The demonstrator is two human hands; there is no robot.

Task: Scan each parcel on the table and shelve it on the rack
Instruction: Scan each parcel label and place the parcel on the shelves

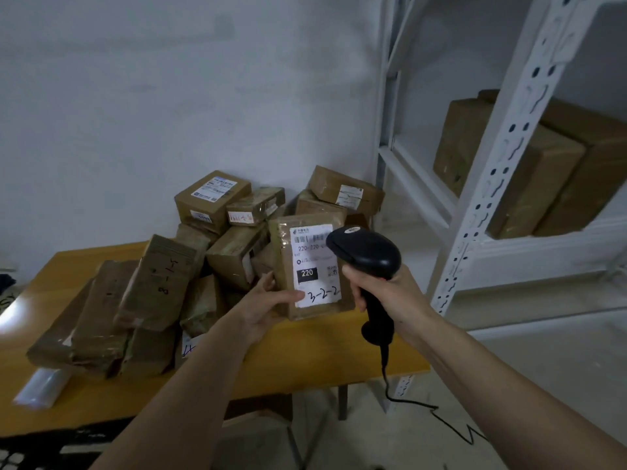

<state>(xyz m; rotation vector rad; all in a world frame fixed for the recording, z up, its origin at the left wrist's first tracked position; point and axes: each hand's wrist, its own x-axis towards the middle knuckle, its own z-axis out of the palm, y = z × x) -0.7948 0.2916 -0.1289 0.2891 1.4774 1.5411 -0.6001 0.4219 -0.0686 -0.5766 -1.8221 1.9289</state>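
My left hand [268,305] holds a flat brown parcel [310,266] upright above the table, thumb on its white label marked "220" and "3-2-2". My right hand [380,286] grips a black corded barcode scanner [366,257] by its handle. The scanner's head points at the top right of the label and covers part of it. Several more brown parcels [159,283] lie heaped on the yellow wooden table [305,361] behind and to the left.
A white metal rack [502,184] stands at the right, with two or three brown boxes [532,171] on one shelf. The scanner's cable [427,412] trails to the floor. A clear plastic bag [44,385] lies at the table's left front.
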